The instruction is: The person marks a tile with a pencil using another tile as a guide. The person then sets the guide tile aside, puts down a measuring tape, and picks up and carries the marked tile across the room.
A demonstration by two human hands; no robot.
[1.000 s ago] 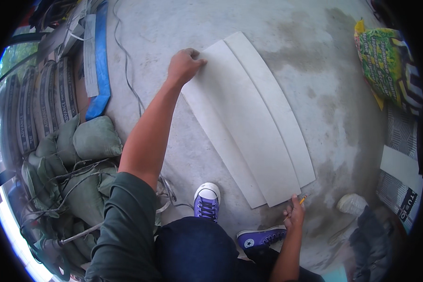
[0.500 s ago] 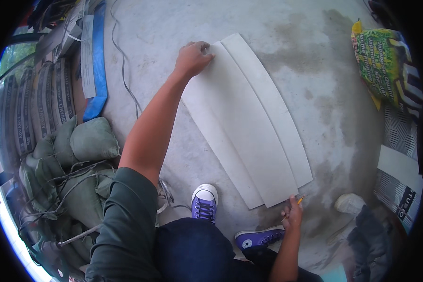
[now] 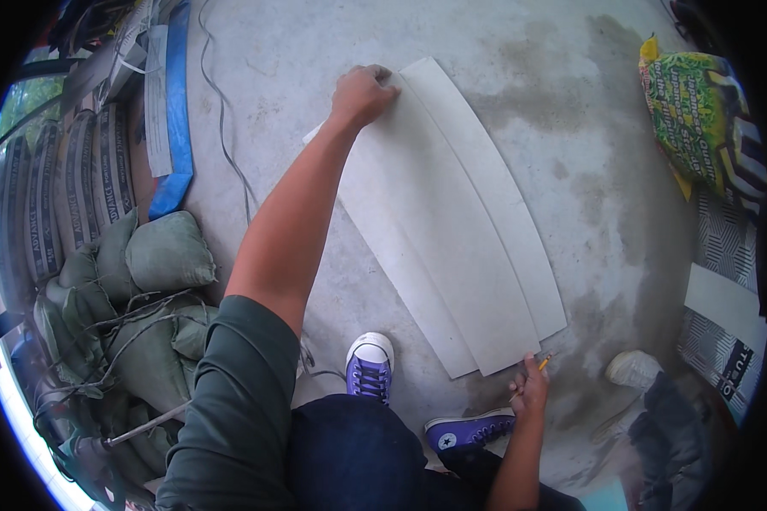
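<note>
- Left grip now sits farther right along the far end of the top board, close to that board's far right corner; the forearm follows.
- A pale corner of the lower layer now shows to the left of the forearm.
- Boards and right grip show no clear change of position.
- Effect on the work: both grips appear to line up with the top board's right long edge, one at each end, which likely gives better control of that edge.
- Left grip state: fingers curled, thumb toward the board; whether they pinch it cannot be told.
- Right grip state: fingers pinch a yellow pencil; a fingertip meets the near right corner of the top board.
- Board location: flat on the concrete floor, ahead of the shoes, resting over the lower layer, which projects along both long sides. Whether that layer is one piece or two cannot be told.
- Surroundings: green sandbags at left, a yellow-green bag at right.
</note>
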